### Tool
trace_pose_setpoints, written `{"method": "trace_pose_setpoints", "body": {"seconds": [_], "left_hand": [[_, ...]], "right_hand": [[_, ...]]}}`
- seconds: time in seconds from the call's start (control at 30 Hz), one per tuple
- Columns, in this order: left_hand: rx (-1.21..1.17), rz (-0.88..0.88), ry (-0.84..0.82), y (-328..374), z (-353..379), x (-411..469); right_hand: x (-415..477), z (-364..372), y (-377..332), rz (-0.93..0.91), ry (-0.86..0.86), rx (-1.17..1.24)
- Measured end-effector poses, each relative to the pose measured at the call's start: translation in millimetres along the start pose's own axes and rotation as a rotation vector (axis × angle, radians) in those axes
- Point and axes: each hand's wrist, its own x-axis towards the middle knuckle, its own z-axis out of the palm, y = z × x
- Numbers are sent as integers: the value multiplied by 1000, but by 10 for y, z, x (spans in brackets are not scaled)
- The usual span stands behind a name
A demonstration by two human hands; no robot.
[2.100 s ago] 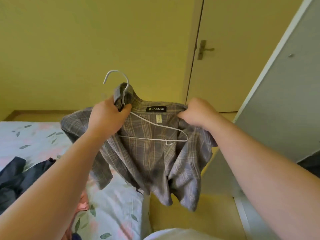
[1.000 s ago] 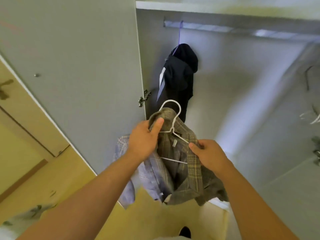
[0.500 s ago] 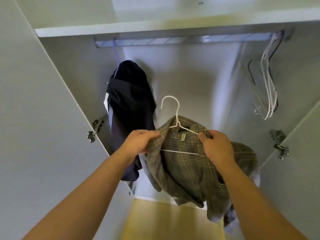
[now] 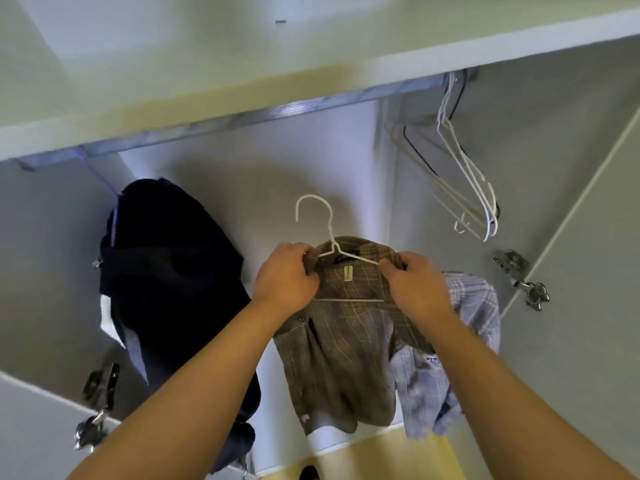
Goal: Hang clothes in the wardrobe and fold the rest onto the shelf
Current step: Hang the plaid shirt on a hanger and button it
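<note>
A brown-grey plaid shirt (image 4: 343, 348) hangs on a white wire hanger (image 4: 313, 216) that I hold up inside the open wardrobe. My left hand (image 4: 285, 280) grips the shirt's left shoulder and collar at the hanger. My right hand (image 4: 414, 285) grips the right shoulder over the hanger's arm. The hanger's hook is free, well below the metal rail (image 4: 277, 114). One sleeve (image 4: 460, 341) droops at the right, showing its pale inside.
A dark navy garment (image 4: 173, 292) hangs from the rail at the left. Several empty wire hangers (image 4: 467, 181) hang at the rail's right end. A shelf (image 4: 242, 71) runs above the rail. Door hinges (image 4: 526, 289) sit on the right wall, and open doors stand on either side.
I have turned from the bed to the open wardrobe, carrying the shirt on its hanger. In the last half second the shirt rose a little and my view tilted up towards the rail.
</note>
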Motion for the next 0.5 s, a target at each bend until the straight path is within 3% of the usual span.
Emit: {"method": "trace_pose_setpoints", "body": {"seconds": [0.2, 0.4, 0.5], "left_hand": [[69, 16, 3, -221, -208, 642], [-366, -283, -123, -345, -413, 1139], [-590, -348, -363, -453, -414, 1304]], "right_hand": [[191, 299, -249, 49, 124, 77], [333, 397, -320, 115, 198, 136], [380, 368, -318, 136, 190, 158]]}}
